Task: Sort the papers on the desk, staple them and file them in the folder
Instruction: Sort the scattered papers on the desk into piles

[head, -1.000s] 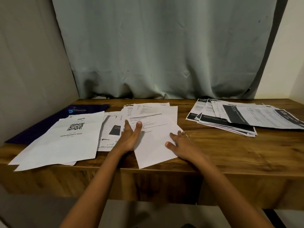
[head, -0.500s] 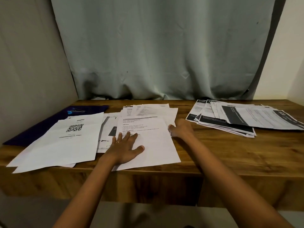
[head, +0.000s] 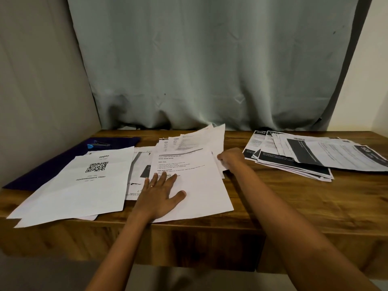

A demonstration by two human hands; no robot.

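My left hand (head: 160, 193) lies flat, fingers spread, on a white printed sheet (head: 201, 185) at the desk's front middle. My right hand (head: 230, 158) grips the right edge of a stack of papers (head: 197, 139) behind that sheet, and their far ends lift off the desk. A QR-code sheet (head: 84, 185) lies at the left, over other pages. A dark purple folder (head: 69, 156) sits at the far left with a blue stapler (head: 98, 144) on it. A pile of dark-banded papers (head: 310, 156) lies at the right.
The wooden desk (head: 294, 202) has bare wood between the middle papers and the right pile. A grey-green curtain (head: 210, 59) hangs right behind the desk, and a wall stands close on the left. The left sheets overhang the front edge.
My left hand went from tilted on its edge to flat on the front sheet. My right hand moved back to the rear stack's edge, gripped it, and the stack's far ends rose.
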